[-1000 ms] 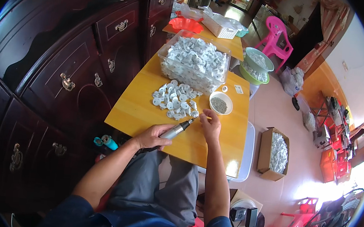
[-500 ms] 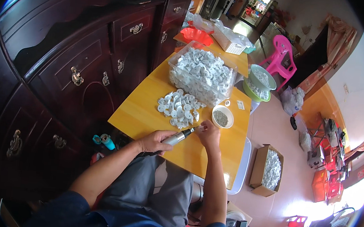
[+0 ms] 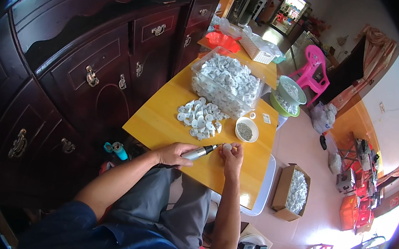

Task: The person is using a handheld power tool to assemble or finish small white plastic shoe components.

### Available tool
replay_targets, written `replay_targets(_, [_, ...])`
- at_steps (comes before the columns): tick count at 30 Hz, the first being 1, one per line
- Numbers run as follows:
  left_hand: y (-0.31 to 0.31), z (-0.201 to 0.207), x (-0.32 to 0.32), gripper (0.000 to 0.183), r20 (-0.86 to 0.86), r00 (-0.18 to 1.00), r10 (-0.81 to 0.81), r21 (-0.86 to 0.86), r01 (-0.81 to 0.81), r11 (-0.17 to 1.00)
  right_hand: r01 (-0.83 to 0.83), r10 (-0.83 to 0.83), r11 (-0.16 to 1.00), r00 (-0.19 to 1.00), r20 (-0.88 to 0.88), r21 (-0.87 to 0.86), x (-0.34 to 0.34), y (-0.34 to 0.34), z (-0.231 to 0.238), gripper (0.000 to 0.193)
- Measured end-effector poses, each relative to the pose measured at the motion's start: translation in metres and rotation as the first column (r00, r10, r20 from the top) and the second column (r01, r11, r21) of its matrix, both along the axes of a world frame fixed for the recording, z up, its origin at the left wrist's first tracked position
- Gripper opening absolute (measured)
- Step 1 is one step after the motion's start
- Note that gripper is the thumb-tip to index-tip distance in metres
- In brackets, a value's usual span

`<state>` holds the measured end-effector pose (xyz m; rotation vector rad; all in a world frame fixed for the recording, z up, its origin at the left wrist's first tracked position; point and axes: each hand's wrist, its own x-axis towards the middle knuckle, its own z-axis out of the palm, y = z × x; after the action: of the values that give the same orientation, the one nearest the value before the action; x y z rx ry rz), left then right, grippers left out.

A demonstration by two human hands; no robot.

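Note:
My left hand (image 3: pixel 172 154) is wrapped round a silver electric screwdriver (image 3: pixel 197 153) with a black nose. Its tip points right, close to a small round white plastic part (image 3: pixel 227 147). That part is pinched in the fingers of my right hand (image 3: pixel 233 162), above the yellow table (image 3: pixel 162 116). Just beyond both hands lies a loose pile of similar white parts (image 3: pixel 202 118). A small white bowl (image 3: pixel 255 134) beside the pile contains many tiny grey metal pieces, too small to make out singly.
Behind the pile stands a clear plastic tub (image 3: pixel 197 85) heaped with white parts. A red dish (image 3: pixel 223 42) and a white basket (image 3: pixel 259 54) are farther back. Dark drawers (image 3: pixel 104 62) rise on the left. A cardboard box (image 3: pixel 281 192) of white parts sits on the floor at right.
My right hand has turned and drawn slightly away from the screwdriver tip, so the white part's round face now shows. The screwdriver stays in my left hand. The whole view has shifted a little.

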<state>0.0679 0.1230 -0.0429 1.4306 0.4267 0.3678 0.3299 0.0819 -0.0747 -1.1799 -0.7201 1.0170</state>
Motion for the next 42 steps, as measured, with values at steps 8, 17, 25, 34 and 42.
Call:
replay_targets(8, [0.0,-0.001,0.002,0.062,0.009,1.0,0.004,0.0,-0.004,1.0,-0.04,0.04,0.999,0.999,0.009,0.018,-0.002,0.0,0.006,0.025])
replay_targets(17, [0.001,-0.002,0.001,0.056,-0.017,1.0,0.007,0.014,-0.006,1.0,-0.06,0.061,0.998,0.998,0.009,-0.01,-0.011,0.0,0.013,0.025])
replay_targets(25, [0.0,-0.001,0.004,0.052,-0.015,1.0,0.022,0.005,-0.022,1.0,-0.024,0.023,1.0,0.998,0.058,0.009,-0.008,0.0,0.005,0.023])
replay_targets(34, [0.002,0.002,0.003,0.061,-0.075,0.997,-0.019,0.025,0.021,0.999,-0.02,0.014,0.999,0.992,0.121,0.042,-0.008,0.001,-0.001,0.023])
replay_targets(42, [0.003,0.003,0.002,0.062,-0.099,0.995,-0.02,0.027,0.023,0.999,-0.016,0.014,1.0,0.99,0.143,0.018,-0.01,-0.001,0.001,0.024])
